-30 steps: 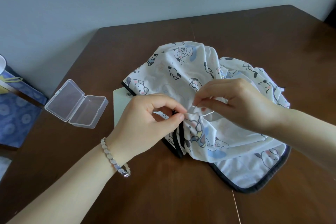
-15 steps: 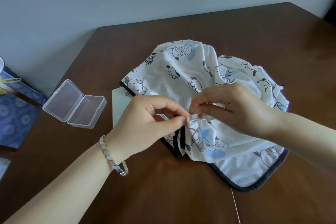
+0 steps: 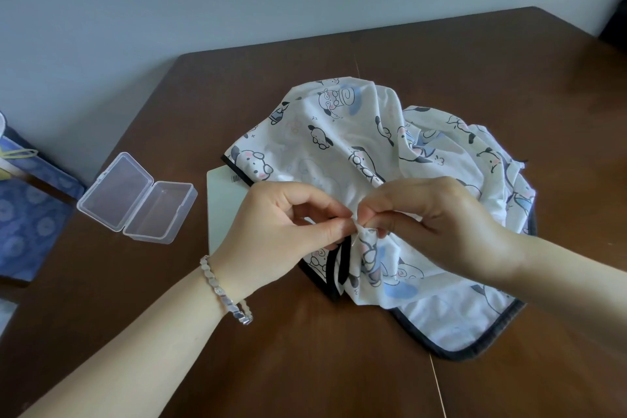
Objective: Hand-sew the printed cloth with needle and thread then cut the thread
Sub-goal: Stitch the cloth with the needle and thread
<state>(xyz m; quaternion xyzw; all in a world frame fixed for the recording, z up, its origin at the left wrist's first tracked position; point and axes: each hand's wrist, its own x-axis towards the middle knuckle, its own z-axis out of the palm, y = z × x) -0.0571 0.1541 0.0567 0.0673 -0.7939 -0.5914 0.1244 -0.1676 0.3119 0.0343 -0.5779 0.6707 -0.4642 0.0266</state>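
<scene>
we are pinching a fold of the printed cloth on the table, left hand and right hand fingertip to fingertip. stitching looks midway; we are seeing no scissors, so cutting remains.

bare forearms | no sleeves showing | left wrist: silver link bracelet

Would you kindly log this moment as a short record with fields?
surface: brown wooden table
work piece: white cartoon-printed cloth with dark edging, bunched
left hand: pinching cloth
right hand: pinching cloth, fingertips meeting left's
needle, thread: too small to tell
side item: clear plastic hinged box, open, left of cloth
wrist: silver bracelet
</scene>
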